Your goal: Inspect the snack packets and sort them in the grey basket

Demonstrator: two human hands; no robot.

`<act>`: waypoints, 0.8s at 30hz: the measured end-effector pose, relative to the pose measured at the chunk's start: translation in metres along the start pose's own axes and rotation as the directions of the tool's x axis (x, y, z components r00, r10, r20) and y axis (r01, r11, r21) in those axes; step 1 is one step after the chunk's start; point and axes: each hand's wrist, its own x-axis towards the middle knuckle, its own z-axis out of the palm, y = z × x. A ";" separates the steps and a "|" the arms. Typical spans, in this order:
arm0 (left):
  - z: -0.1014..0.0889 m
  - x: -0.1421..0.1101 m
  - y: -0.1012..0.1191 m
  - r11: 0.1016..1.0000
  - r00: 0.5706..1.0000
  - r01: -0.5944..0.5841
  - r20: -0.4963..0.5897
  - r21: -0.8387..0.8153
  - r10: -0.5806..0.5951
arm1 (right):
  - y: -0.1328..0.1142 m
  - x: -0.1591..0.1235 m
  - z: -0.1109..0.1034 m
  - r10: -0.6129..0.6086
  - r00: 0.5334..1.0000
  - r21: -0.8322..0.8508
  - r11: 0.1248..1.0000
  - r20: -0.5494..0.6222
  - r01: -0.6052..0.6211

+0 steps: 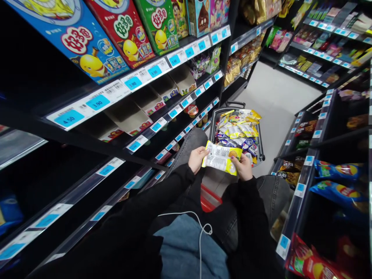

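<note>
A yellow and white snack packet [220, 158] is stretched between my two hands, its printed text side facing up at me. My left hand [198, 159] pinches its left end. On its right end, the fingers of my right hand [243, 166] close with the thumb on top. Just beyond the packet, a black shopping basket [213, 126] stands on the floor, heaped with yellow, white and blue snack packets [240, 130]. The near part of the heap is partly hidden by the packet I hold.
Shelves with blue price tags [132, 82] run close along my left, bearing snack boxes [116, 35] and open cartons [151, 99]. At my right, another shelf holds blue chip bags [338, 190]. Pale floor [281, 89] stretches beyond the basket. Something red [209, 198] shows between my legs.
</note>
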 end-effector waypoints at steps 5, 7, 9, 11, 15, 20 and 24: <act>0.000 0.000 0.001 0.999 0.998 -0.011 -0.060 0.053 0.015 | -0.003 -0.003 -0.016 -0.004 0.986 -0.031 0.999 0.167 0.009; 0.000 0.001 0.001 0.998 0.997 -0.011 -0.078 0.061 0.016 | -0.006 -0.004 -0.023 0.003 0.975 0.013 1.000 0.221 -0.006; 0.000 0.002 0.000 0.997 0.997 -0.014 -0.080 0.072 0.020 | -0.009 -0.005 -0.027 0.020 0.973 0.038 0.999 0.229 -0.029; -0.001 0.003 -0.001 0.997 0.997 -0.021 -0.076 0.076 0.027 | -0.010 -0.005 -0.030 0.043 0.974 0.029 0.998 0.224 -0.050; -0.002 0.003 -0.003 0.998 0.997 -0.036 -0.068 0.052 0.039 | -0.006 -0.003 -0.033 0.066 0.978 -0.014 0.998 0.198 -0.064; -0.002 0.003 -0.005 0.996 0.998 -0.053 -0.030 0.068 0.055 | -0.004 0.000 -0.029 0.022 0.993 -0.119 0.993 0.115 -0.008; -0.001 0.006 -0.009 1.000 0.999 -0.016 0.040 0.005 0.016 | -0.005 0.002 -0.024 -0.083 0.997 -0.204 0.975 0.008 0.082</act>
